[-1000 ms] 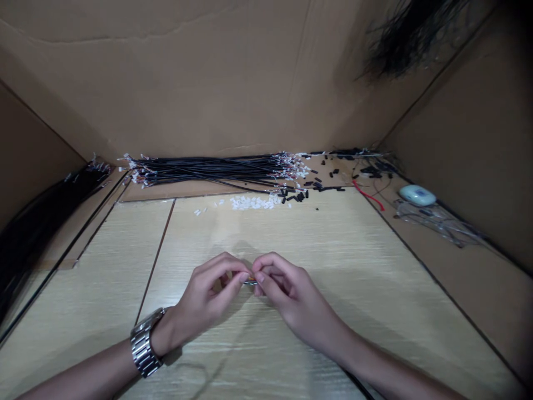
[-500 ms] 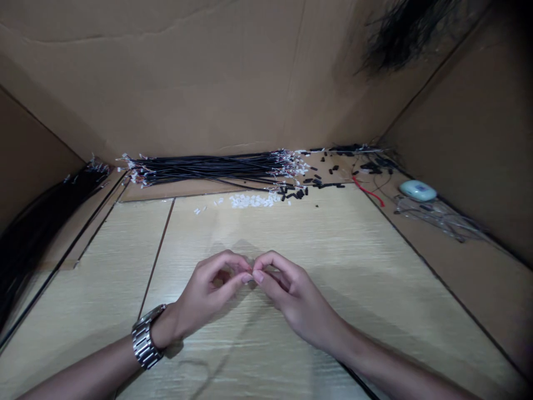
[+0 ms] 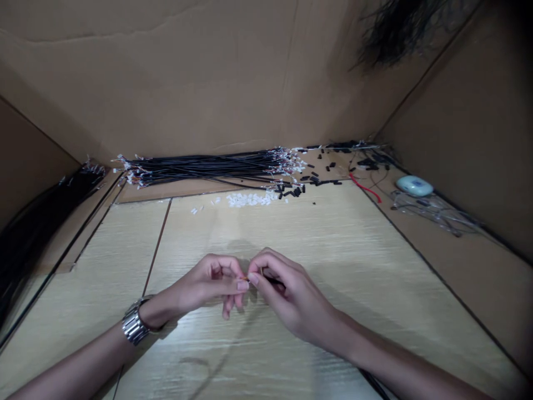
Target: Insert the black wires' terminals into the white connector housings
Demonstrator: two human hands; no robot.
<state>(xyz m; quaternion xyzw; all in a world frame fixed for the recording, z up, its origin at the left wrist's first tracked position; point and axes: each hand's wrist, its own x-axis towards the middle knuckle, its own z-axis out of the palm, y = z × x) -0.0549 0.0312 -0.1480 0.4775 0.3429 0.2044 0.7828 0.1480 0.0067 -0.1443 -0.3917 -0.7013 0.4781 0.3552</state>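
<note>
In the middle of the head view, my left hand (image 3: 210, 282) and my right hand (image 3: 287, 289) meet at the fingertips, low over the table. Between them shows a short bit of thin orange-red wire (image 3: 244, 278), pinched by thumb and finger on both sides. Other fingers of my left hand hang below its thumb. A dark strand runs inside my right hand, and a black cable (image 3: 372, 383) comes out below my right forearm. Whether these are one piece is hidden. The wire's tip is too small to make out.
White connector housings (image 3: 250, 199) lie piled ahead, beside short black sleeves (image 3: 293, 192). Behind them is a bundle of black cables (image 3: 204, 166). More black cables (image 3: 50, 216) lie left. A pale-blue oval object (image 3: 414, 186) sits right. Cardboard walls (image 3: 187, 83) enclose the table.
My left hand has turned, so its lower fingers now show under the thumb. The orange-red wire between the fingertips is plainer to see. My right hand keeps its pinch.
</note>
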